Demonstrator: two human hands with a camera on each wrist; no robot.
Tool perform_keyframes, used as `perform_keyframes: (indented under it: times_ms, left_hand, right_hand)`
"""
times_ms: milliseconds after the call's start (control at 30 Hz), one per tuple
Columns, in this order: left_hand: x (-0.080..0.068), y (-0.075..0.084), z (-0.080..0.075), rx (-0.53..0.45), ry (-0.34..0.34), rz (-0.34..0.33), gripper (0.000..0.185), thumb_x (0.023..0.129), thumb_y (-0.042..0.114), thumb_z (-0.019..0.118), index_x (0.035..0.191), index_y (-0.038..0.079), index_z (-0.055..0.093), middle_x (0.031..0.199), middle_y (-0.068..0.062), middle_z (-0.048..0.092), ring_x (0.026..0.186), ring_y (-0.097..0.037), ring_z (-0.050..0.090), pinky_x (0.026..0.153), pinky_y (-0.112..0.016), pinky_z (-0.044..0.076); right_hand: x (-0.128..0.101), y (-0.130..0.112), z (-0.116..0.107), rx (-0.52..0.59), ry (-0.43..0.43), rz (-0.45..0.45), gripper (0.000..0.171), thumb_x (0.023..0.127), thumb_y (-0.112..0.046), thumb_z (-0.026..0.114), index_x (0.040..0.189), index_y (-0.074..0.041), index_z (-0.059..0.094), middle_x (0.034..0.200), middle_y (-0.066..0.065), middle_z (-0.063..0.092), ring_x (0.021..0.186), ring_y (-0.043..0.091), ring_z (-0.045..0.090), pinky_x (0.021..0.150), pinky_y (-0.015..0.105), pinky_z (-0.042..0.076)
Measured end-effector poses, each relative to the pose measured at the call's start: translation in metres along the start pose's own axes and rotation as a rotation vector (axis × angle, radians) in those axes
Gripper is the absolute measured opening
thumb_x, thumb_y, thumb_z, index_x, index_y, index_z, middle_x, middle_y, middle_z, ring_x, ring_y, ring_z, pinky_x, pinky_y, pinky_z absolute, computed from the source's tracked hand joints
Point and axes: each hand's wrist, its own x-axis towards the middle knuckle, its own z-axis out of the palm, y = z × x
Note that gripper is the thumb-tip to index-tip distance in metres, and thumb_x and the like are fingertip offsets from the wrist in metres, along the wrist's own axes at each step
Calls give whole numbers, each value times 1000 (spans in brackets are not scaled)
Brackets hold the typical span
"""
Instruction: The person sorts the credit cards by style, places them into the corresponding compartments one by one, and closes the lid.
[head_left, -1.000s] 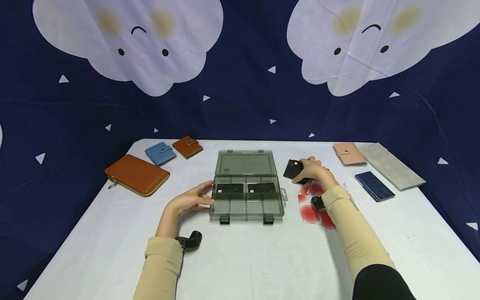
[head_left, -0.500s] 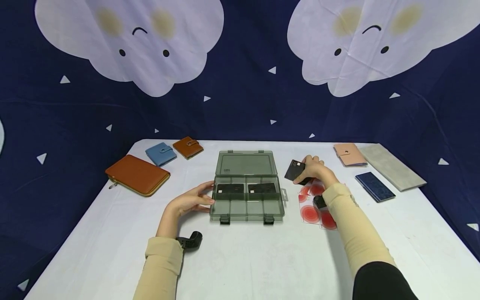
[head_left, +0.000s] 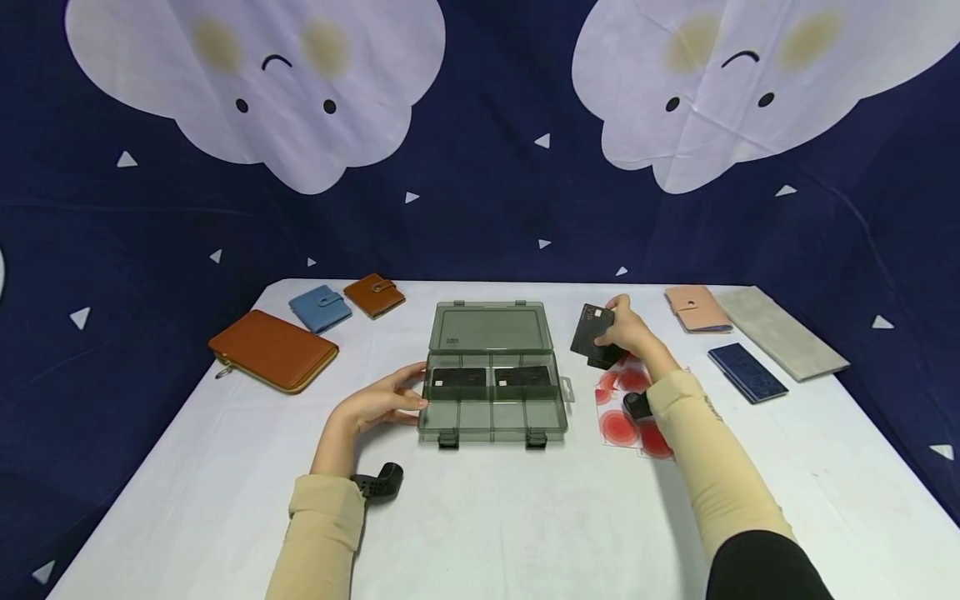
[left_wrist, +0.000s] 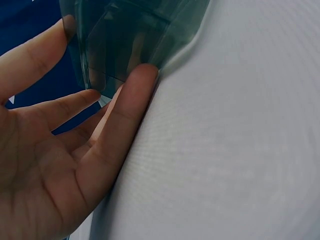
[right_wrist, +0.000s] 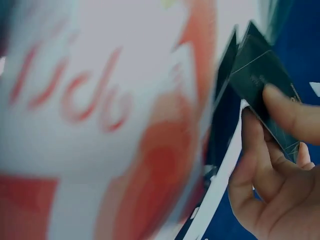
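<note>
A translucent grey-green plastic organizer box (head_left: 491,417) stands mid-table with its lid folded back. Black cards (head_left: 459,379) with pale chips lie in its two rear compartments. My left hand (head_left: 382,398) touches the box's left side, fingers spread along the wall; the left wrist view shows the fingertips right at the plastic. To the right of the box, my right hand (head_left: 630,329) pinches a black chip card (head_left: 588,329), its thumb (right_wrist: 287,112) flat on the card's face. A second dark card (head_left: 603,360) shows below it, above a red-and-white printed sheet (head_left: 619,427).
Back left lie a brown zip wallet (head_left: 273,348), a blue wallet (head_left: 320,308) and a small brown wallet (head_left: 375,295). Back right are a pink wallet (head_left: 697,308), a long grey wallet (head_left: 783,333) and a dark blue wallet (head_left: 747,372). Dark cloth (head_left: 495,225) hangs behind.
The card in my right hand has turned and shifted slightly up, and the right thumb lies farther onto it. More of the second card shows beneath. The left hand and box stay put.
</note>
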Motion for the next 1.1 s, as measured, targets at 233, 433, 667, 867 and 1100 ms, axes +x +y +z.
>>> perform_keyframes:
  times_ms: [233,433,667,867,1100]
  left_hand:
    - [0,0,0,-8,-4,3,82,85,1,59,148,2,6,152,-21,5,91,-13,55,91,-45,48]
    - [0,0,0,-5,-1,1,82,85,1,59,148,2,6,152,-21,5,91,-13,55,91,-45,48]
    - [1,0,0,-4,2,-1,82,85,2,59,148,2,6,152,-21,6,91,-12,55,92,-45,48]
    - [1,0,0,-8,1,0,82,85,1,58,148,2,6,152,-21,6,89,-12,55,92,-46,48]
    - [1,-1,0,-11,3,0,82,85,1,58,148,2,6,152,-21,5,89,-12,55,92,-46,48]
  right_hand:
    - [0,-20,0,113,24,-52,70,83,6,58,138,2,15,79,8,37,66,16,43,66,29,47]
    - [-5,-48,8,210,-4,-97,39,89,2,53,121,14,35,89,8,36,78,15,40,72,30,44]
    - [-14,-78,25,210,-62,-210,33,93,-6,50,122,10,46,95,14,53,72,13,47,62,25,41]
    - [-20,-95,40,167,-140,-253,25,95,-17,52,114,-2,50,72,6,57,46,12,46,46,24,37]
    - [-27,-111,56,54,-212,-328,28,93,-13,54,120,-5,55,85,11,63,58,21,53,59,37,49]
